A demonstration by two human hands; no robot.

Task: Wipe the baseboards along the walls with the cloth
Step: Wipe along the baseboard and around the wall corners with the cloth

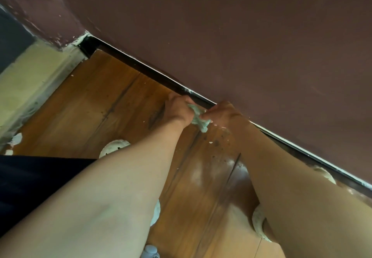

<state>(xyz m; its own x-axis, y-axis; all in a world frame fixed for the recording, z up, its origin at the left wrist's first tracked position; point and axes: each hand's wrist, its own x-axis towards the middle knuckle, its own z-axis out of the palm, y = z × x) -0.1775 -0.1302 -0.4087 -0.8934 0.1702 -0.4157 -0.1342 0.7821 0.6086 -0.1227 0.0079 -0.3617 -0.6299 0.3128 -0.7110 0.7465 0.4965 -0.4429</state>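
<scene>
We grip the pale green cloth [199, 118] at both ends: our left hand [178, 110] curls its fingers round one end and our right hand [223, 115] pinches the other, fingers bent. The bunched cloth hangs between them, just beside the dark baseboard [141, 66] under the brown wall [241, 46]; whether it touches the board we cannot tell

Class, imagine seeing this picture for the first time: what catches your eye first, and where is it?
At mid-frame the left hand and right hand both grip a crumpled pale green cloth close to the dark baseboard. The maroon wall fills the upper right, above a wooden floor dotted with pale flecks.
</scene>
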